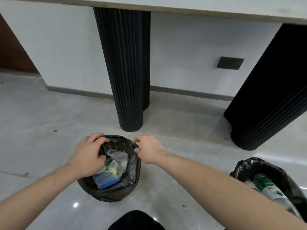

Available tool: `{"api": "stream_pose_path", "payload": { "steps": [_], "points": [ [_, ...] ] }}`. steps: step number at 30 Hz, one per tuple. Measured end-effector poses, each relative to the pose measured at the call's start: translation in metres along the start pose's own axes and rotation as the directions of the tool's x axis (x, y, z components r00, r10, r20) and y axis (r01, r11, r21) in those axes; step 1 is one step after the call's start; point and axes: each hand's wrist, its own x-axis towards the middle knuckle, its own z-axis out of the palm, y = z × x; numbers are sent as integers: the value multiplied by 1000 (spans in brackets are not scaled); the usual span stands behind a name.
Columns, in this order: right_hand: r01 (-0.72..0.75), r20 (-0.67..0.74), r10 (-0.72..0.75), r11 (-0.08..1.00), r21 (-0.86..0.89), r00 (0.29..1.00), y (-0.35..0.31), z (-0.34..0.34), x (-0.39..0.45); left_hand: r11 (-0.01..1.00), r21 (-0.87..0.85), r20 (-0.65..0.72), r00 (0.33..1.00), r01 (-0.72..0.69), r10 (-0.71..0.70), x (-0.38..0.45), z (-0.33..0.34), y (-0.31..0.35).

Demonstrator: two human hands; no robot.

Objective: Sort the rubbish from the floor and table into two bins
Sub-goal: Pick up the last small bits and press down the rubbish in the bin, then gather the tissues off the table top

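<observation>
Black-lined bin (116, 188) between both hands' (86, 155) fingers.

Head view, steeply down, seemingly near floor (41, 113)

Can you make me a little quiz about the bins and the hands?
1. True or false: the left hand grips the rim of the middle bin.
2. What lies in the right bin? A) bottles B) shoes C) books
3. How many black table legs show?

Key: 1. True; the right hand pinches the far rim of its bag. 2. A, bottles. 3. Two: one behind the middle bin, one at right.
</observation>
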Motion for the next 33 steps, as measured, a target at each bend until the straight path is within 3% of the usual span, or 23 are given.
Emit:
{"api": "stream_pose_path", "payload": {
  "steps": [6, 12, 21, 33],
  "points": [
    [-101, -111, 84, 982, -162, 990, 49, -81, -62, 990, 3, -51, 988, -143, 143, 4, -39, 65],
    [-200, -270, 126, 943, -267, 955, 73, -175, -126, 944, 93, -155, 932, -316, 328, 13, -100, 140],
    [-288, -518, 145, 935, -206, 843, 76, -287, -212, 878, 209, -252, 844, -430, 474, 11, -193, 239],
    [-362, -747, 195, 930, -66, 636, 110, -389, -253, 827, 176, -295, 773, -534, 562, 47, -259, 362]
  ]
}}
